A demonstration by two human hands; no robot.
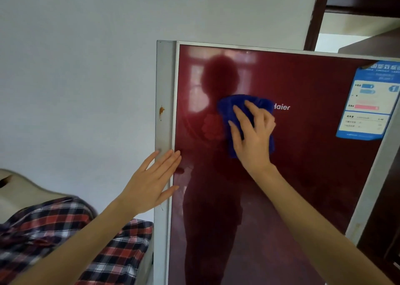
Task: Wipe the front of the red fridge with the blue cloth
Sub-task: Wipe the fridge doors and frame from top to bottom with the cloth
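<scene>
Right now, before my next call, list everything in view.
red fridge: one, glossy dark red front with grey side, centre and right
blue cloth: one, blue, bunched on the fridge front, upper middle
Haier lettering: one, white, just right of the cloth, first letter covered
energy label: one, blue and white, fridge's upper right corner
stain: one, orange-brown, on the grey side panel
wall: one, white, left and above
checked fabric: one, red, black and white, lower left
door frame: one, dark wood, top right
left hand: one, flat on the fridge's left edge
right hand: one, holds the cloth against the front
</scene>
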